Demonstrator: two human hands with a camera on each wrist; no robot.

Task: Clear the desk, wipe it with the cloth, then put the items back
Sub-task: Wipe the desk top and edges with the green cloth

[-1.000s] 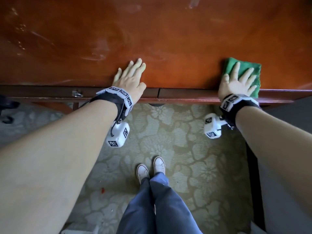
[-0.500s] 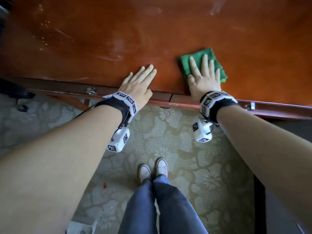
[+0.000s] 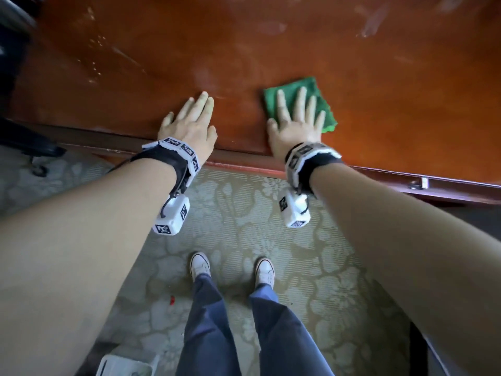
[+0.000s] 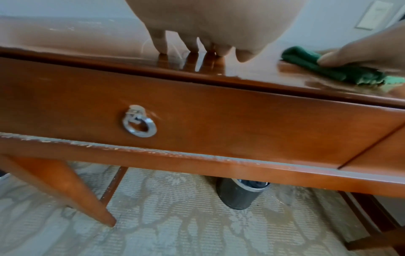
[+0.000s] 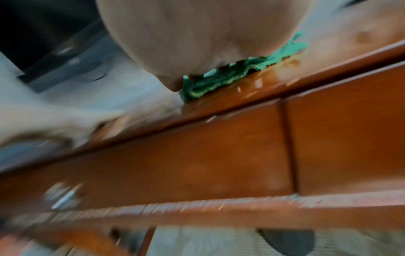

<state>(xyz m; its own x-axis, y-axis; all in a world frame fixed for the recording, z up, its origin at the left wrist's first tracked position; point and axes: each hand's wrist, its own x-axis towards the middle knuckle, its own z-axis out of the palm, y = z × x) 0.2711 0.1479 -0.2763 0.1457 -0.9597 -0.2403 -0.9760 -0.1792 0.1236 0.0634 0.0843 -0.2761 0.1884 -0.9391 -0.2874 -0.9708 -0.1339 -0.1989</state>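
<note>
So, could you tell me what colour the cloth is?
Green; the cloth under the right hand shows best in the head view.

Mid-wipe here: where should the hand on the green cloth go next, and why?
Probably sweep the right hand, flat on the folded green cloth, away from the near edge towards the smears on the far part of the glossy red-brown wooden desk; the left hand rests there, bracing.

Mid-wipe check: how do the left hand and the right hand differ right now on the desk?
The left hand rests on bare desk top; the right hand presses on the green cloth. The left hand's fingers lie close together; the right hand's are spread. The right hand's wrist view is motion-blurred; the left hand's is sharp. Both are flat, palm down, near the front edge.
</note>
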